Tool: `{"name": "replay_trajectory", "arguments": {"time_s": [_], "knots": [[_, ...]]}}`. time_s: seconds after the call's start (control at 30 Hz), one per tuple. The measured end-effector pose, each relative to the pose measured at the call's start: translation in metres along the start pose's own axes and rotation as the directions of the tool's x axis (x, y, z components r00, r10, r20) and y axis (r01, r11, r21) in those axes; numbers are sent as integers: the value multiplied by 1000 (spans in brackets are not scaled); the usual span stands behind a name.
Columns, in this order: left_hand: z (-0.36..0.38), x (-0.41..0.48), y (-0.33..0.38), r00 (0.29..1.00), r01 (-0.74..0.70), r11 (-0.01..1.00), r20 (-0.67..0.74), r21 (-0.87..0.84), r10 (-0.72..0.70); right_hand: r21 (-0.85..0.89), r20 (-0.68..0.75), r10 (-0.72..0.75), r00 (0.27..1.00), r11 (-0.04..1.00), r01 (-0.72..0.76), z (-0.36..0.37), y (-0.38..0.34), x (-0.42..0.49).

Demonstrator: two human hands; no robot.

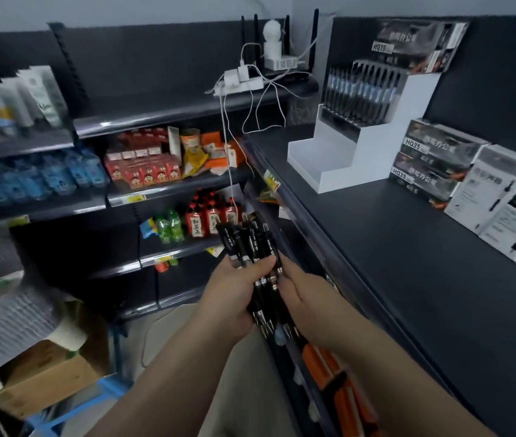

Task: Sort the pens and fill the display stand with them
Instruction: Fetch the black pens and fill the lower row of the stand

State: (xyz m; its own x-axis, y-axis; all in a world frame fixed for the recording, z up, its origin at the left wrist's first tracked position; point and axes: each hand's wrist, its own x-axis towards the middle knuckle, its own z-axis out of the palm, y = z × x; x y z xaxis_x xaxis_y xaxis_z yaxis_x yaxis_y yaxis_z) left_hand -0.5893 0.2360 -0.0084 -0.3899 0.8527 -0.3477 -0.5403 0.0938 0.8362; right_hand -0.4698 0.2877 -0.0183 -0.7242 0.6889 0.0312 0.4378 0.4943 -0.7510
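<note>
A bundle of several black pens (252,244) with white lettering is held in front of me, tips pointing down toward me. My left hand (234,294) wraps the bundle from the left and my right hand (305,298) closes on it from the right. The white stepped display stand (345,152) stands on the dark shelf top (423,247) to the upper right. Its top tier holds a row of black pens (360,93); the lower tiers hold nothing.
Pen boxes marked H035 (433,162) and white pen boxes (502,203) line the shelf's right side. A power strip with white cables (240,80) hangs at the back. Shelves of snacks and drinks (168,165) stand left. A cardboard box (45,367) sits at lower left.
</note>
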Motion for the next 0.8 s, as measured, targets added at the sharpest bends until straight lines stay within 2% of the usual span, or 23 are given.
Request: {"name": "replay_trajectory", "arguments": {"time_s": [0.07,0.17,0.33,0.47,0.6,0.7,0.8], "knots": [[-10,33,18,1000,9,1000,20,23,-10,-20,-47,-21,999,1000,20,4,-3,36],[-26,83,48,999,17,997,49,76,-21,-69,-86,23,996,997,-29,7,-10,89],[-41,151,86,989,54,991,133,124,-71,55,-264,140,954,990,-130,13,-16,153],[-39,197,96,973,132,990,184,59,-141,243,-406,310,860,943,-225,2,-5,183],[-27,244,101,954,229,973,189,39,-232,455,-512,448,733,865,-211,-24,17,211],[-14,273,107,939,277,960,198,50,-281,478,-565,474,675,855,-199,-45,37,231],[4,300,118,941,260,962,204,80,-271,481,-618,476,625,858,-178,-71,54,255]]}}
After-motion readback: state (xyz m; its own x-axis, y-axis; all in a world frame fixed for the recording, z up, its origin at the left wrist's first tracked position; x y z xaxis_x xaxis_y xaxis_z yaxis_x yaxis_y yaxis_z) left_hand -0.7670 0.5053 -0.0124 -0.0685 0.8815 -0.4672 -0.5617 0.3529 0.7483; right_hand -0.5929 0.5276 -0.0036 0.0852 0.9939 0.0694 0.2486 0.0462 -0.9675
